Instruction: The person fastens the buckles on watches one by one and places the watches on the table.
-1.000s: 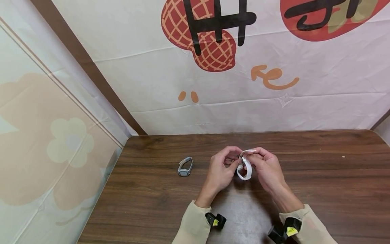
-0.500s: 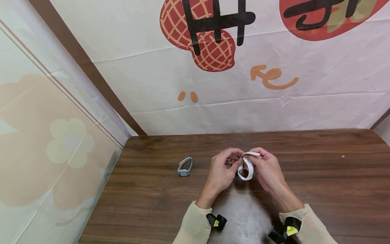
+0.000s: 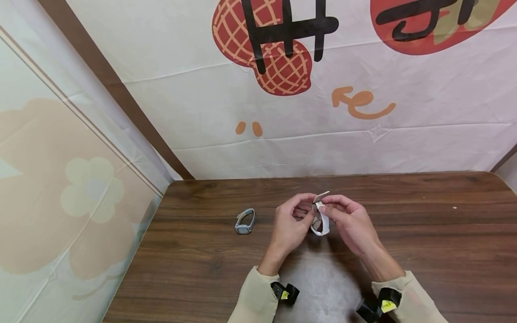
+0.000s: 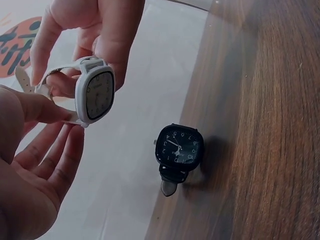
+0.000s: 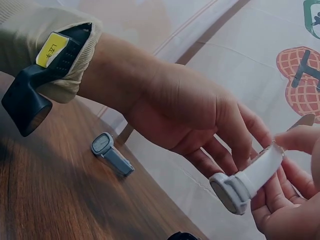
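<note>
Between both hands, raised over the table, is a white wristwatch (image 3: 322, 224) with its strap bent into a loop. Its square-cornered face shows in the left wrist view, and the strap's free tip (image 3: 322, 196) sticks up at the far side. My left hand (image 3: 292, 222) pinches the strap between thumb and fingers. From the other side, my right hand (image 3: 353, 220) grips the strap near its buckle, thumb on top. The buckle is largely covered by fingers. A black wristwatch (image 4: 179, 147) stands on the table, mostly hidden from the head view.
Left of the hands, a grey-blue wristwatch (image 3: 245, 221) sits on the brown wooden table (image 3: 194, 269). A printed white cloth (image 3: 181, 112) hangs along the table's back edge. A small white speck (image 3: 454, 207) lies at the right.
The strap's free tip has gone from lying toward the right hand to sticking up between the hands. The white wristwatch has turned and shifted slightly left. The grey-blue wristwatch stays put.
</note>
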`<state>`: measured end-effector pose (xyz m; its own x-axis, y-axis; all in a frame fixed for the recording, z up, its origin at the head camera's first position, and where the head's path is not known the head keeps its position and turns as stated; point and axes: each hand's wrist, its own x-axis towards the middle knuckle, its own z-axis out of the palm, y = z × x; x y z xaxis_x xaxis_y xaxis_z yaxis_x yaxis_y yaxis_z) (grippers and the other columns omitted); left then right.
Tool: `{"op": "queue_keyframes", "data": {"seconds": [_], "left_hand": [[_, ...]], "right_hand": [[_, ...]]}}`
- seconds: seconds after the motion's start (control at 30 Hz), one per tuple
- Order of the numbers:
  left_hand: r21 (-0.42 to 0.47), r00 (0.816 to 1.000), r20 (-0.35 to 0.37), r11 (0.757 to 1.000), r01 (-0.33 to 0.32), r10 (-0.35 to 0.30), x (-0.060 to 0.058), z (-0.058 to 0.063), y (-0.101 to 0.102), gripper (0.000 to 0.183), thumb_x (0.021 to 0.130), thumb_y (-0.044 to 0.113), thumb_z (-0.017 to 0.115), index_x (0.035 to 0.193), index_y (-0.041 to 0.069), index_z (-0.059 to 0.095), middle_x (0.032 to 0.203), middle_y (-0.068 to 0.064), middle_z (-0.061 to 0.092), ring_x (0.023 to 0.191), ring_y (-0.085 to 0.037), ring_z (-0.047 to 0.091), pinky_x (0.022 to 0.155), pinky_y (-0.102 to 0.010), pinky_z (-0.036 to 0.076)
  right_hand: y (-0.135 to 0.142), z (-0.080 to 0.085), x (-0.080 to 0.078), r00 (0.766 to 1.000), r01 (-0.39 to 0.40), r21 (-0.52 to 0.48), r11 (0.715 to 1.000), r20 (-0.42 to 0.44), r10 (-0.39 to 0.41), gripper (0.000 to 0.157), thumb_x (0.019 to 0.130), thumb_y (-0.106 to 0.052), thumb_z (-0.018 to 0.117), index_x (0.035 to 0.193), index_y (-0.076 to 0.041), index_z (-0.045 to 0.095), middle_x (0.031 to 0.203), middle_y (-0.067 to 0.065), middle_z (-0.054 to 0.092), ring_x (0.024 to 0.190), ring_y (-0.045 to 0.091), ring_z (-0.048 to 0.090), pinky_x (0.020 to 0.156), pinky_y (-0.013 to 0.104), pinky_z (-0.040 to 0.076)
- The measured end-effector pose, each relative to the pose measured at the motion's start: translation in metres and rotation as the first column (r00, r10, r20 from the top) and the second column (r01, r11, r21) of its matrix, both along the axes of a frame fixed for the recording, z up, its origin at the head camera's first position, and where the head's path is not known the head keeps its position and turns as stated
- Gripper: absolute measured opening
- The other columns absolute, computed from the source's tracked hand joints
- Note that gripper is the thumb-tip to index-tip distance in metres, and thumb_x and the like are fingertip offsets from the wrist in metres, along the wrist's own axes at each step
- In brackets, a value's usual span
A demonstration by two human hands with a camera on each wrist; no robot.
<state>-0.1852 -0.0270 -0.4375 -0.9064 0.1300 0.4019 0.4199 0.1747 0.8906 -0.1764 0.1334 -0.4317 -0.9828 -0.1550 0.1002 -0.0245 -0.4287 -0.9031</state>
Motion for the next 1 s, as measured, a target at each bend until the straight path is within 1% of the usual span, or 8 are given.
{"op": "queue_keyframes", "data": {"seconds": [0.17,0.33,0.43,0.53,0.6,0.73,0.87,1.0], "left_hand": [[-0.02,1.0,0.007,1.0,-0.014,0.014,0.001,0.004,-0.001,0.034,0.084,-0.009,0.066,0.115,0.003,0.07,0.104,-0.01,0.074,0.084,-0.024,0.069,0.071,-0.027,0.057],[-0.02,1.0,0.022,1.0,-0.001,0.002,0.005,0.015,-0.002,0.036,0.082,-0.014,0.063,0.116,-0.004,0.067,0.106,-0.018,0.073,0.085,-0.031,0.07,0.07,-0.028,0.057],[-0.015,1.0,0.023,1.0,0.011,-0.011,0.005,0.018,-0.002,0.038,0.081,-0.015,0.061,0.118,-0.007,0.065,0.106,-0.021,0.072,0.086,-0.034,0.07,0.07,-0.028,0.057],[-0.002,1.0,0.021,1.0,0.02,-0.02,0.003,0.013,-0.004,0.039,0.082,-0.013,0.062,0.119,-0.005,0.066,0.106,-0.019,0.073,0.086,-0.033,0.07,0.07,-0.029,0.056],[0.007,0.999,0.021,1.0,0.027,-0.027,0.0,0.007,-0.004,0.039,0.082,-0.012,0.063,0.12,-0.001,0.067,0.106,-0.015,0.074,0.087,-0.03,0.07,0.07,-0.029,0.056],[0.014,0.999,0.006,0.999,0.045,-0.046,-0.002,0.002,-0.006,0.039,0.082,-0.009,0.063,0.118,0.005,0.069,0.103,-0.011,0.074,0.085,-0.023,0.069,0.07,-0.025,0.055],[0.019,0.998,-0.007,0.998,0.061,-0.061,-0.003,0.001,-0.007,0.038,0.081,-0.008,0.062,0.117,0.004,0.069,0.099,-0.013,0.073,0.082,-0.021,0.066,0.071,-0.023,0.055],[0.044,0.997,-0.001,0.996,0.078,-0.078,-0.002,0.002,-0.007,0.037,0.082,-0.009,0.062,0.117,0.002,0.068,0.099,-0.016,0.071,0.087,-0.026,0.068,0.077,-0.027,0.056]], "right_hand": [[-0.001,-0.002,0.0,1.0,0.005,0.072,0.997,-0.013,-0.004,0.021,0.087,0.008,0.068,0.097,-0.011,0.068,0.09,-0.002,0.068,0.087,0.01,0.064,0.08,0.02,0.054],[-0.002,-0.003,0.0,0.999,0.039,0.133,0.99,-0.016,-0.037,0.025,0.085,0.009,0.07,0.096,-0.013,0.069,0.086,-0.004,0.068,0.084,0.008,0.064,0.078,0.02,0.054],[-0.001,-0.003,-0.001,0.998,0.061,0.157,0.986,-0.019,-0.058,0.022,0.085,0.007,0.07,0.095,-0.013,0.07,0.086,-0.005,0.069,0.083,0.008,0.064,0.079,0.021,0.054],[-0.001,-0.005,-0.001,0.997,0.083,0.16,0.984,-0.022,-0.08,0.017,0.086,0.003,0.072,0.096,-0.01,0.07,0.087,-0.004,0.069,0.084,0.009,0.064,0.079,0.022,0.054],[0.0,-0.005,-0.001,0.995,0.094,0.149,0.984,-0.028,-0.091,0.014,0.086,0.001,0.073,0.096,-0.008,0.07,0.088,-0.003,0.07,0.085,0.01,0.065,0.08,0.023,0.054],[-0.001,-0.006,-0.002,0.993,0.111,0.121,0.986,-0.046,-0.106,0.015,0.086,0.003,0.072,0.096,-0.007,0.07,0.088,-0.002,0.071,0.085,0.01,0.066,0.079,0.022,0.054],[-0.001,-0.005,-0.002,0.992,0.118,0.102,0.988,-0.062,-0.112,0.019,0.087,0.008,0.069,0.097,-0.008,0.07,0.09,-0.002,0.072,0.086,0.009,0.067,0.081,0.022,0.054],[-0.001,-0.005,-0.002,0.992,0.106,0.092,0.99,-0.073,-0.1,0.021,0.088,0.009,0.067,0.099,-0.009,0.07,0.095,-0.002,0.073,0.089,0.01,0.07,0.085,0.023,0.054]]}}
